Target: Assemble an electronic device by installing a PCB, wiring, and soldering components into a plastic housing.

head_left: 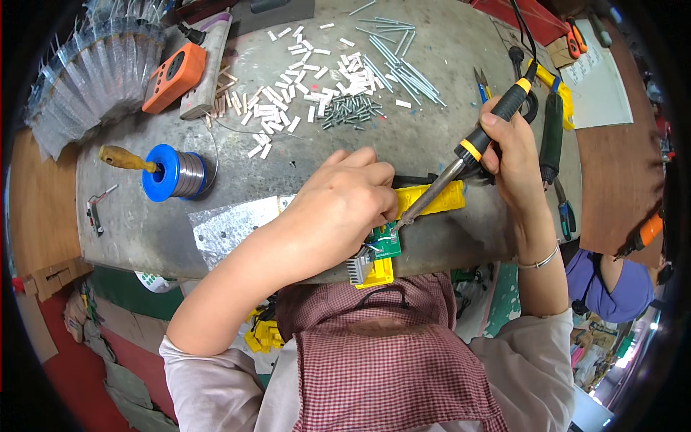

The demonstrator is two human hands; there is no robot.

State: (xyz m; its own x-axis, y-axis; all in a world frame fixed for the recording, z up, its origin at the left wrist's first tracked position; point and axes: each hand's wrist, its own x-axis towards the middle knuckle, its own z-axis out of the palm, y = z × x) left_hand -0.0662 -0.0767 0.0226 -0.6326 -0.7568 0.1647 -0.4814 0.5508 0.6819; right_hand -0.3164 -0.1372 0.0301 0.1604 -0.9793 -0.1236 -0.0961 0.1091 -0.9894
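My right hand grips a soldering iron by its black and yellow handle. Its tip slants down to a small green circuit board at the table's near edge and appears to touch it. My left hand is closed over the board's far side, fingers bent together; what they pinch is hidden beneath them. Beside the board sit a grey finned heat sink and a yellow plastic housing. Another yellow plastic piece lies just beyond, under the iron's barrel.
A blue solder spool with a wooden-handled tool stuck in it stands left, near an orange socket box. White sleeves, screws and long metal rods lie far. Bubble-wrap bags fill the far left. Another person is at right.
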